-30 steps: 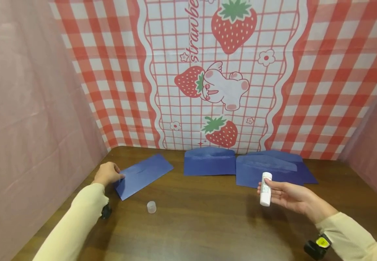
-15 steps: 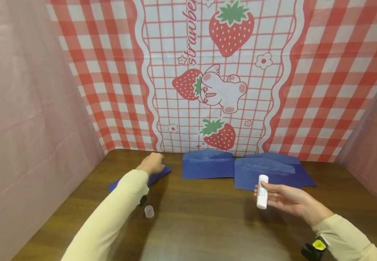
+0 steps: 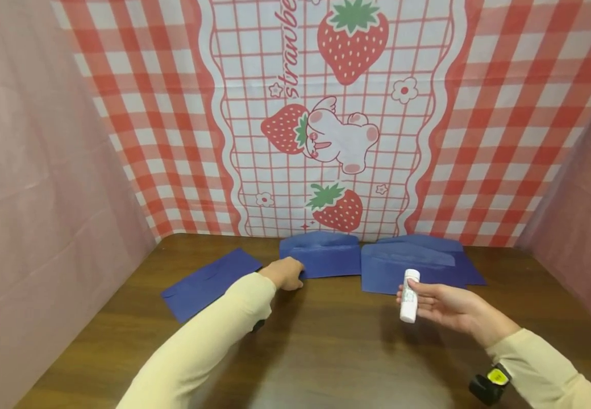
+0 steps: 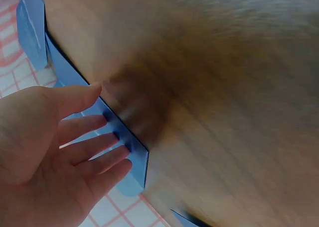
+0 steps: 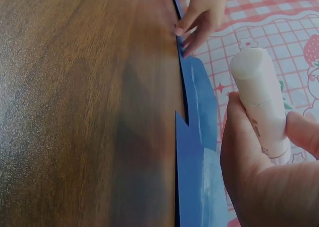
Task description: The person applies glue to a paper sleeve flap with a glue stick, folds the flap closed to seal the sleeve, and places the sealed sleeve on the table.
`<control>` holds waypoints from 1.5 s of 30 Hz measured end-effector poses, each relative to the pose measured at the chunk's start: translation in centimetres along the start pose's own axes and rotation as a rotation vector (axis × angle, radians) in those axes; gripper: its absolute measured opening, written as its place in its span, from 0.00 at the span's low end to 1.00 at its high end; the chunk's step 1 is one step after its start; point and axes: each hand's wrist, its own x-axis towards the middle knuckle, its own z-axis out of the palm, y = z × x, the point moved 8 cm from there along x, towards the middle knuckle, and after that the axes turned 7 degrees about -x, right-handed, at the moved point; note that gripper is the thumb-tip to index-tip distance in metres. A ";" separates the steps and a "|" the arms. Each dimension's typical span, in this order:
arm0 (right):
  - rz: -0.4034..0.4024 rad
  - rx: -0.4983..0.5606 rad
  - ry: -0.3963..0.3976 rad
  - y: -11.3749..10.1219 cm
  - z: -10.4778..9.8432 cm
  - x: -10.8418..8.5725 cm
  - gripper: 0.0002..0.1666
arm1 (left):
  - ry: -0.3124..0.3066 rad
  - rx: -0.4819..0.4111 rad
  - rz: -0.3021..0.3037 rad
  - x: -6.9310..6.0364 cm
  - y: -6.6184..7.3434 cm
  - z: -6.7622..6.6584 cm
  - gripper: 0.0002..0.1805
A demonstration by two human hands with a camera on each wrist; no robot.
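My left hand (image 3: 286, 274) is at the lower left corner of the middle blue envelope (image 3: 328, 261), whose flap stands raised at the back. In the left wrist view the left hand (image 4: 65, 142) has its fingers extended over that envelope (image 4: 134, 142); whether they touch it I cannot tell. My right hand (image 3: 459, 309) holds a white glue stick (image 3: 410, 296) between thumb and fingers, above the table in front of the right envelopes (image 3: 403, 275). The right wrist view shows the glue stick (image 5: 261, 102) close up, its white end upward.
Another blue envelope (image 3: 208, 287) lies slanted at the left of the wooden table (image 3: 336, 352), flap side not raised. The right envelopes overlap. A red and white strawberry-print cloth (image 3: 346, 130) hangs behind the table, with pink cloth (image 3: 34, 199) at the left side.
My left hand has left the slanted left envelope and moved right to the middle one. The small clear cap is now out of sight near the left arm. My right hand still holds the glue stick.
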 end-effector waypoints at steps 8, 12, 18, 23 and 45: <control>0.000 0.004 0.023 0.1 -0.2 0.0 0.09 | -0.002 0.019 0.002 -2.5 0.0 0.7 0.25; 0.003 0.014 0.030 0.1 -0.1 0.0 0.09 | -0.005 0.038 0.017 -4.0 0.3 1.2 0.24; 0.010 -0.046 0.037 0.2 0.2 0.0 0.10 | 0.025 0.072 0.059 -6.8 1.3 1.9 0.21; 0.010 -0.097 0.058 0.3 0.4 0.1 0.07 | 0.056 0.095 0.113 -9.6 2.3 2.5 0.19; -0.055 -0.338 0.005 1.5 4.4 1.1 0.10 | 0.114 0.263 0.322 -19.6 7.0 5.8 0.17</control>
